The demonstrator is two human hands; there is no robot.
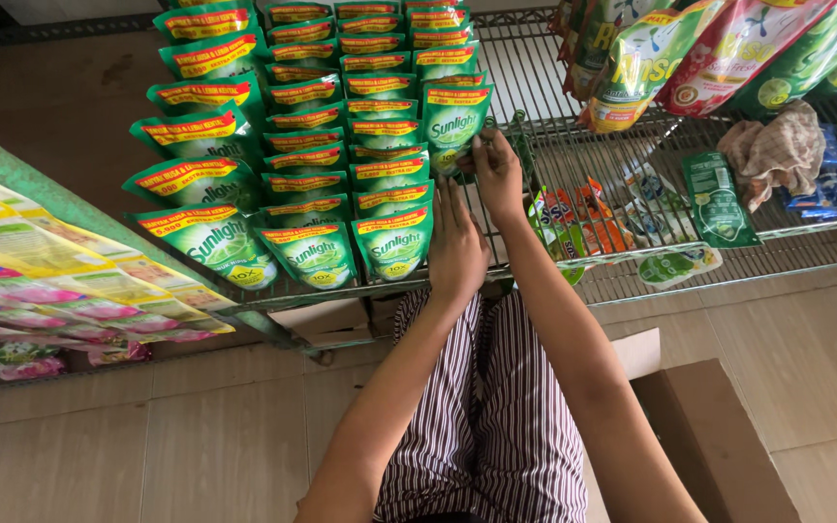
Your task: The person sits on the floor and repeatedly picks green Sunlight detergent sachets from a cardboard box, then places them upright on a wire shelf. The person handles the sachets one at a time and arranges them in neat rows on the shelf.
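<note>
**Packed rows, one loose pouch**

Right hand (498, 172) pinching the lower corner of a green pouch (454, 118) at the right end of the wire shelf (573, 116), fingers closed on it. Left hand (455, 247) flat, fingers released, pressing the front pouch (394, 242) of the neighbouring row. Risk here: upright rows (312, 145) leaning tightly, so a nudge could topple them forward. Thin pinch, slick film, could slip. Cardboard box (719, 441) waiting on the floor below.
</note>
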